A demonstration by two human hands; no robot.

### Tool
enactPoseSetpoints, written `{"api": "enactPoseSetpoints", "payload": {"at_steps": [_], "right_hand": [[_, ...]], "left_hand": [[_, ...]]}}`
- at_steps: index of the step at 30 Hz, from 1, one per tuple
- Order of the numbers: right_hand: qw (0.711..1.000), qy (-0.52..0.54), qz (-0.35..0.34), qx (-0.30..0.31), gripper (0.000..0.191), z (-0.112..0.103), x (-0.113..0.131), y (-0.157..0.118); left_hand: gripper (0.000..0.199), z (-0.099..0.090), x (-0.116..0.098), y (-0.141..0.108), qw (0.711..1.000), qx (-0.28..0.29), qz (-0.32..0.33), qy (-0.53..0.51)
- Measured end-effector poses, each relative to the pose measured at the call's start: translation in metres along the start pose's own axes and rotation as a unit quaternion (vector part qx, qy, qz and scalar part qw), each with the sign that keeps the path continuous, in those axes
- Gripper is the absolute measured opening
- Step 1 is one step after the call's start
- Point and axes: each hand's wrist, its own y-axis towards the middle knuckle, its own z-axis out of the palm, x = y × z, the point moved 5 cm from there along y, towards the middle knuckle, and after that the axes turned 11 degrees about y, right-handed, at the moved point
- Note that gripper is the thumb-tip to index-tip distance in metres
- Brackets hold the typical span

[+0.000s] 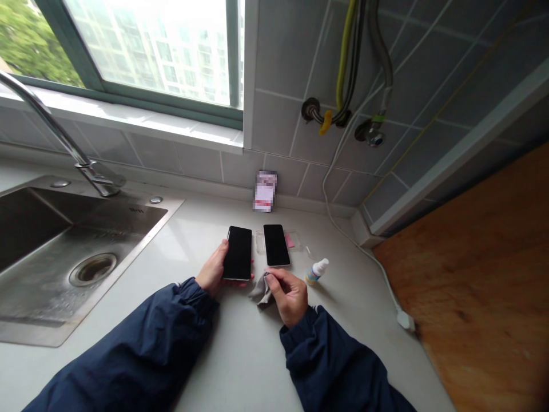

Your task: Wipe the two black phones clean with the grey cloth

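Note:
My left hand (214,268) is wrapped round a black phone (238,253), thumb on its left edge and fingertips showing at its right edge. The phone's dark screen faces up. My right hand (289,293) pinches a small grey cloth (260,290), which hangs from the fingers just right of that phone. A second phone (277,245) lies screen up beyond my right hand, over a clear case (295,240) with a pink piece at its right. To the right of my right hand stands a small white-capped spray bottle (316,271).
A steel sink (171,207) with a faucet (68,137) is at the left. An upright device with a blurred screen (265,191) leans on the back wall. A white cable with a plug (405,320) runs down the right, beside a wooden panel (484,274).

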Motion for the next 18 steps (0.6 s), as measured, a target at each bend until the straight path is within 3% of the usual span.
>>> {"api": "enactPoseSetpoints", "payload": {"at_steps": [18], "right_hand": [[1.000, 0.006, 0.022, 0.006, 0.027, 0.002, 0.001, 0.004]], "left_hand": [[0.056, 0.011, -0.011, -0.003, 0.993, -0.002, 0.035, 0.112]]}}
